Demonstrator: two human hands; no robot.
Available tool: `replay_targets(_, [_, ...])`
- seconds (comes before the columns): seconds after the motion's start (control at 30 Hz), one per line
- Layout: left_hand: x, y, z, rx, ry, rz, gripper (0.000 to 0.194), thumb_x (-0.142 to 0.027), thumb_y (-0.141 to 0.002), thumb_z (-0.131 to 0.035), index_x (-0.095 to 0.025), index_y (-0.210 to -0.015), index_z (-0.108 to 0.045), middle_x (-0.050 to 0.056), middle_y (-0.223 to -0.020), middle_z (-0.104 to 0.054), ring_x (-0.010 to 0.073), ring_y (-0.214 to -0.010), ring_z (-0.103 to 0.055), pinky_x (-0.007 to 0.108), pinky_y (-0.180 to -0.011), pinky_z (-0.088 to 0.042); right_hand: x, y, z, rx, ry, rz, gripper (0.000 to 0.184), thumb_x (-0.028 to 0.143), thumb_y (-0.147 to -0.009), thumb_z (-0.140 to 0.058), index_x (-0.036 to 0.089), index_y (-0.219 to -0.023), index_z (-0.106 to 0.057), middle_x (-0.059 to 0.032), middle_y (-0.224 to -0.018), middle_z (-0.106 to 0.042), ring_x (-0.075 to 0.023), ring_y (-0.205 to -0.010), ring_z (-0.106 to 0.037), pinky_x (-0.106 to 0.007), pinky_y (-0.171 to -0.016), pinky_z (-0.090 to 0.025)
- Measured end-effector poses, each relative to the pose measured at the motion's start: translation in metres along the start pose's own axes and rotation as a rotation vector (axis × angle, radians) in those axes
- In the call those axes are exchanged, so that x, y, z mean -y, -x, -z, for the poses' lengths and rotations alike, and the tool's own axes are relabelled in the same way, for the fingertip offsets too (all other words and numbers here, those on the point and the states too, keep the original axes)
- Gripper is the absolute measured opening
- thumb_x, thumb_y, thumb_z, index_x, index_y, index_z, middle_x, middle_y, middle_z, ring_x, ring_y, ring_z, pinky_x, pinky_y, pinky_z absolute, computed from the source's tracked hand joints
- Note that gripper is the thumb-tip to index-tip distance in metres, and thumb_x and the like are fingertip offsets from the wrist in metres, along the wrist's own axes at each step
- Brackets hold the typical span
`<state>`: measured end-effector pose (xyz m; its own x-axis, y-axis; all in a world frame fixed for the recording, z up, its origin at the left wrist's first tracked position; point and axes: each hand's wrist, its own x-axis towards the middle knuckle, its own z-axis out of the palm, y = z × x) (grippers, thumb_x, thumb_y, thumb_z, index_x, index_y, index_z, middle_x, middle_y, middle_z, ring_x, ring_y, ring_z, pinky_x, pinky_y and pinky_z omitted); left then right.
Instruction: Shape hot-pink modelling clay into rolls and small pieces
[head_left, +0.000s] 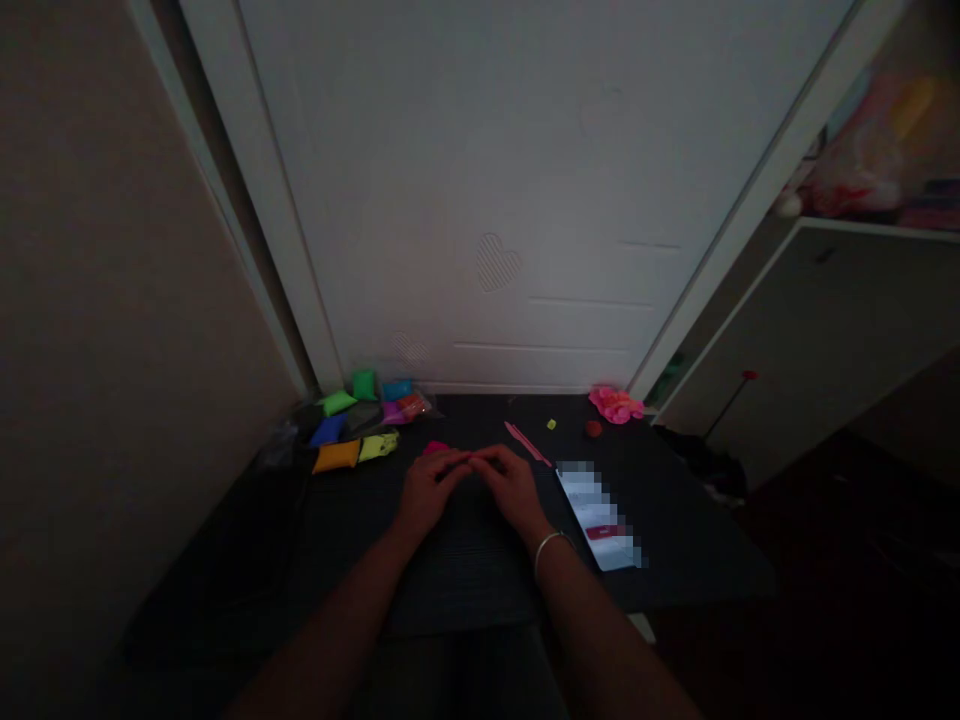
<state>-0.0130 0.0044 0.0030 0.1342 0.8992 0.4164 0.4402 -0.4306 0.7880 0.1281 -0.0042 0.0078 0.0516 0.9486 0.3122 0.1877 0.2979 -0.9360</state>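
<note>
My left hand (431, 490) and my right hand (514, 482) meet fingertip to fingertip above the dark table (465, 580). Both have thumb and fingers pinched together. Whatever they hold between the tips, if anything, is too small and dim to make out. Just behind my left fingers shows a bright pink piece (436, 447), partly hidden by the hand. Pink thin sticks (528, 443) lie beyond my right hand. To its right is a lit phone or tablet screen (592, 510), partly blurred out. A pale bracelet (546, 545) circles my right wrist.
Several small coloured packets, among them an orange one (337, 457) and a green one (364, 384), lie at the back left. A yellow bit (551, 424), a red round piece (593, 429) and a pink ruffled thing (616, 404) sit at the back right. A white panel (465, 200) rises behind.
</note>
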Motion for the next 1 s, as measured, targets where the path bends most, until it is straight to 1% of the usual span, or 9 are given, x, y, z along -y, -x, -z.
replay_targets(0.1, [-0.0006,0.0001,0.0000,-0.012,-0.029,0.034,0.021,-0.034,-0.071,-0.057,-0.023,-0.086,-0.066,0.003,-0.087,-0.067,0.0188,-0.085,-0.059,0.036,-0.081,-0.041,-0.0002,0.0003,-0.0003,0.029,-0.014,-0.011,0.014,0.030,-0.071,-0.058,0.019,-0.077,-0.064,-0.0006,-0.073,-0.064,-0.0137,-0.069,-0.057,-0.025,-0.063,-0.044])
replay_targets(0.2, [0.0003,-0.0002,-0.0002,-0.009,0.009,0.070,0.021,-0.034,-0.073,-0.054,-0.021,-0.085,-0.066,0.002,-0.083,-0.067,0.0170,-0.079,-0.059,0.031,-0.074,-0.043,-0.0017,0.0010,-0.0008,0.054,-0.034,-0.001,0.020,0.031,-0.074,-0.056,0.020,-0.089,-0.063,-0.0013,-0.081,-0.065,-0.0141,-0.073,-0.058,-0.025,-0.064,-0.046])
replay_targets(0.3, [0.0013,-0.0008,0.0001,-0.011,0.035,0.066,0.020,-0.033,-0.074,-0.052,-0.019,-0.083,-0.065,0.002,-0.081,-0.066,0.0154,-0.075,-0.059,0.028,-0.069,-0.044,-0.0022,0.0012,-0.0003,0.105,0.014,0.111,0.022,0.027,-0.077,-0.052,0.022,-0.097,-0.061,-0.0025,-0.090,-0.064,-0.0142,-0.080,-0.058,-0.026,-0.069,-0.045])
replay_targets(0.43, [0.0007,-0.0013,0.0009,-0.020,-0.037,0.026,0.018,-0.030,-0.074,-0.051,-0.019,-0.078,-0.064,0.002,-0.079,-0.065,0.0162,-0.076,-0.058,0.029,-0.071,-0.042,0.0000,0.0008,0.0012,0.140,0.163,0.268,0.019,0.022,-0.079,-0.050,0.024,-0.093,-0.063,-0.0027,-0.087,-0.062,-0.0134,-0.080,-0.057,-0.026,-0.073,-0.044])
replay_targets(0.53, [-0.0017,-0.0011,0.0012,-0.024,-0.030,0.052,0.018,-0.030,-0.074,-0.052,-0.019,-0.077,-0.065,0.002,-0.079,-0.065,0.0167,-0.076,-0.057,0.030,-0.073,-0.042,0.0010,0.0008,0.0016,0.108,0.188,0.245,0.016,0.023,-0.079,-0.050,0.023,-0.088,-0.064,-0.0018,-0.083,-0.063,-0.0136,-0.078,-0.057,-0.026,-0.072,-0.044])
replay_targets(0.63, [-0.0042,-0.0010,0.0008,0.013,0.075,0.111,0.020,-0.032,-0.072,-0.053,-0.020,-0.084,-0.065,0.002,-0.082,-0.065,0.0168,-0.077,-0.058,0.029,-0.071,-0.043,0.0006,0.0011,0.0013,0.071,0.159,0.161,0.015,0.025,-0.079,-0.051,0.023,-0.085,-0.064,-0.0010,-0.080,-0.064,-0.0142,-0.075,-0.058,-0.026,-0.068,-0.044])
replay_targets(0.77, [-0.0052,-0.0010,0.0002,0.025,0.137,0.163,0.022,-0.033,-0.070,-0.056,-0.020,-0.085,-0.065,0.001,-0.080,-0.066,0.0167,-0.075,-0.058,0.028,-0.069,-0.044,-0.0007,0.0018,0.0006,0.067,0.123,0.104,0.019,0.026,-0.079,-0.049,0.023,-0.092,-0.062,-0.0006,-0.083,-0.065,-0.0141,-0.072,-0.058,-0.026,-0.065,-0.045])
replay_targets(0.9, [-0.0048,-0.0008,0.0009,-0.012,0.104,0.174,0.020,-0.033,-0.071,-0.054,-0.019,-0.081,-0.065,0.001,-0.078,-0.065,0.0162,-0.072,-0.058,0.028,-0.068,-0.044,-0.0008,0.0020,0.0004,0.084,0.119,0.161,0.024,0.025,-0.079,-0.049,0.024,-0.101,-0.060,-0.0022,-0.090,-0.064,-0.0142,-0.078,-0.058,-0.026,-0.068,-0.045])
replay_targets(1.0, [-0.0051,-0.0005,0.0013,-0.011,0.075,0.149,0.019,-0.032,-0.072,-0.053,-0.019,-0.079,-0.065,0.001,-0.078,-0.065,0.0163,-0.073,-0.058,0.028,-0.069,-0.043,-0.0008,0.0016,0.0005,0.099,0.143,0.203,0.019,0.025,-0.078,-0.051,0.023,-0.091,-0.064,-0.0020,-0.085,-0.064,-0.0144,-0.079,-0.058,-0.027,-0.071,-0.045])
